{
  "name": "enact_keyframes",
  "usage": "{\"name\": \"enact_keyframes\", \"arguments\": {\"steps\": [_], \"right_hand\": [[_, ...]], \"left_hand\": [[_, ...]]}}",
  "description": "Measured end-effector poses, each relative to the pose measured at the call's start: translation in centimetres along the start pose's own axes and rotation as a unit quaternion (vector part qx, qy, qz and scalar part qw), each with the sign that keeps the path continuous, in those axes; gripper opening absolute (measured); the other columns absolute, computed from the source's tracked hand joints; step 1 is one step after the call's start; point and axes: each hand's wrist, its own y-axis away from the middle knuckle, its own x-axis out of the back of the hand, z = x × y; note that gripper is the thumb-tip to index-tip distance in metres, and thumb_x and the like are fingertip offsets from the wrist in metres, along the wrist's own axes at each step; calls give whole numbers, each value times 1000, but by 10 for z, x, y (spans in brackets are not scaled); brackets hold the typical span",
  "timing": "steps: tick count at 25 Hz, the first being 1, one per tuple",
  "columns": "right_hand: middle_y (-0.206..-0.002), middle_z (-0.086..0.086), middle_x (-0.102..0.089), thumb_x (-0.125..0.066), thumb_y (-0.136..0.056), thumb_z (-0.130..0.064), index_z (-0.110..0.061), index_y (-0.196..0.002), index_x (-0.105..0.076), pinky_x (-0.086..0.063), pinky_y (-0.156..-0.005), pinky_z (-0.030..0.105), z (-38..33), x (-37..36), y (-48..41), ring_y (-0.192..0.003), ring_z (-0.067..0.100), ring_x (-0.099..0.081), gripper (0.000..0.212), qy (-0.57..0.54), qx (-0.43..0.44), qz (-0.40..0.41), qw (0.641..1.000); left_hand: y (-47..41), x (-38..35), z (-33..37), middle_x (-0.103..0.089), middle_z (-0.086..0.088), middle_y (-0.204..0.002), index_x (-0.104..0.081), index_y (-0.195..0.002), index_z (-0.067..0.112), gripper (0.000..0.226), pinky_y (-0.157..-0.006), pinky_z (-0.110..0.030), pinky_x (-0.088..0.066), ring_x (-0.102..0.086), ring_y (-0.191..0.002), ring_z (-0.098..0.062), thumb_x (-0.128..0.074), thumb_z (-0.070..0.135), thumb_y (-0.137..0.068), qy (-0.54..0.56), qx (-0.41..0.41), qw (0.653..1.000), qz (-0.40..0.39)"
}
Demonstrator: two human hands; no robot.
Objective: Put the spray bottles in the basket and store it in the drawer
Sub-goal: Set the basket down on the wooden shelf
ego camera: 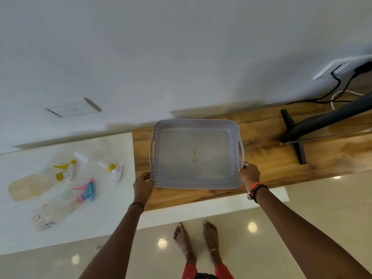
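Note:
A pale grey perforated basket (235,179) rests on the wooden counter (261,154). It holds only a small yellowish scrap (196,154). My left hand (143,185) grips its near-left corner and my right hand (249,174) grips its near-right rim by the handle. Three spray bottles lie on their sides on the white counter (112,214) to the left. One has a yellow trigger (40,183), another is clear with a yellow collar (104,163), and the third has a pink and blue trigger (66,204).
A dark TV stand foot (293,135) and screen edge stand on the wood at the right, with black cables (338,91) running to a wall socket (332,70). A switch plate (73,107) is on the wall. Glossy floor and bare feet (198,240) lie below.

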Motion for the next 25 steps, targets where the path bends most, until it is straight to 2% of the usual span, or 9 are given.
{"name": "enact_keyframes", "arguments": {"steps": [3, 6, 12, 17, 21, 23, 25], "right_hand": [[-111, 23, -70, -51, -90, 2, 0, -116, -67, -54, -84, 36, 5, 17, -16, -98, 38, -65, 31, 4, 1, 5, 1000], [-109, 24, -70, -53, -90, 2, 1, -114, -68, -55, -88, 45, 8, 26, -30, -92, 35, -64, 29, 7, 6, 5, 1000], [-113, 22, -69, -55, -90, 1, 0, -116, -67, -53, -93, 44, 9, 30, -46, -104, 38, -64, 29, 6, 16, -2, 1000], [-116, 23, -67, -55, -90, 1, 1, -120, -63, -52, -95, 43, 3, 31, -50, -107, 38, -63, 32, 8, 19, -7, 1000], [-120, 24, -65, -56, -89, -1, 4, -122, -60, -51, -85, 37, -4, 34, -51, -109, 38, -62, 33, 20, -2, -27, 999], [-126, 25, -60, -60, -88, -5, 5, -126, -54, -49, -84, 37, -9, 35, -47, -113, 39, -60, 41, 21, -15, -27, 999], [-136, 27, -50, -61, -87, -10, 8, -133, -45, -47, -92, 41, -16, 36, -41, -122, 42, -51, 52, 44, -14, 1, 999]], "left_hand": [[15, -22, 3, -67, -20, -115, -61, -115, -5, 30, -87, -32, -45, -61, -108, -32, -57, -2, -86, 38, 6, 999, -13], [20, -38, 7, -67, -20, -115, -61, -115, -6, 29, -87, -33, -48, -61, -108, -33, -55, -4, -87, 57, 10, 998, -17], [20, -53, 8, -66, -19, -117, -59, -118, -4, 30, -91, -37, -50, -60, -109, -31, -56, -3, -88, 92, 25, 995, -1], [20, -56, 7, -65, -20, -117, -58, -117, -4, 29, -88, -33, -49, -60, -108, -30, -57, -2, -88, 99, 33, 995, 2], [21, -55, 8, -65, -19, -120, -57, -120, -2, 30, -88, -32, -49, -60, -111, -30, -55, 2, -90, 98, 46, 994, -13], [23, -52, 9, -62, -18, -125, -52, -127, -1, 36, -93, -35, -48, -58, -115, -30, -55, 6, -92, 90, 60, 994, -7], [29, -47, 10, -59, -19, -128, -48, -131, 0, 39, -96, -36, -45, -55, -119, -30, -53, 8, -93, 84, 70, 994, 8]]}}
